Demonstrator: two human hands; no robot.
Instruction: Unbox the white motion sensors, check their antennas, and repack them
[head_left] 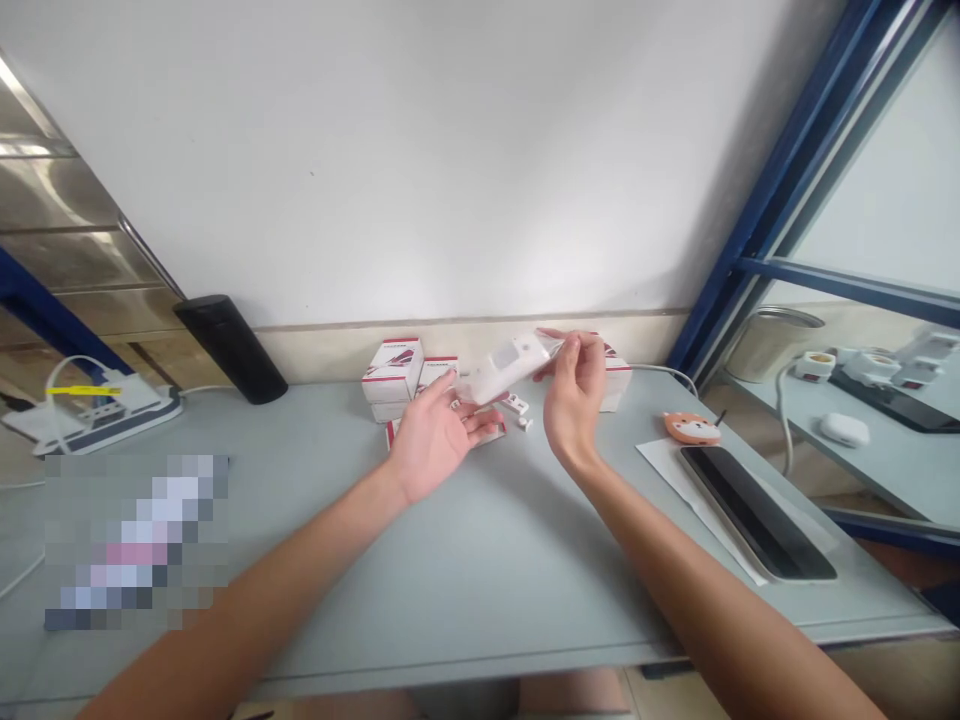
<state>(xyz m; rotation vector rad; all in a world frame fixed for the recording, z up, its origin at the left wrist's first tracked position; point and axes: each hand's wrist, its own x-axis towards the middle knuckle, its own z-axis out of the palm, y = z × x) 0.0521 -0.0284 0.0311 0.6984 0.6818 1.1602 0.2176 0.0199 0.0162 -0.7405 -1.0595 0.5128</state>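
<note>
A slim white handheld device (504, 368) is held up over the back of the grey table (450, 560). My left hand (435, 435) lies palm up under its lower end, fingers loosely curled on it. At the device's upper tip, my right hand (574, 395) has its fingers pinched together. Small white parts (519, 408) lie on the table just below. Behind the hands stand white and red boxes (394, 372), one (616, 380) partly hidden by my right hand.
A black cylinder (231, 347) leans at the back left. A power strip (101, 405) with cables sits far left. A dark tablet (754, 510) on white paper and a small orange fox-shaped item (691, 428) lie at the right. A blue frame (757, 215) borders the right side.
</note>
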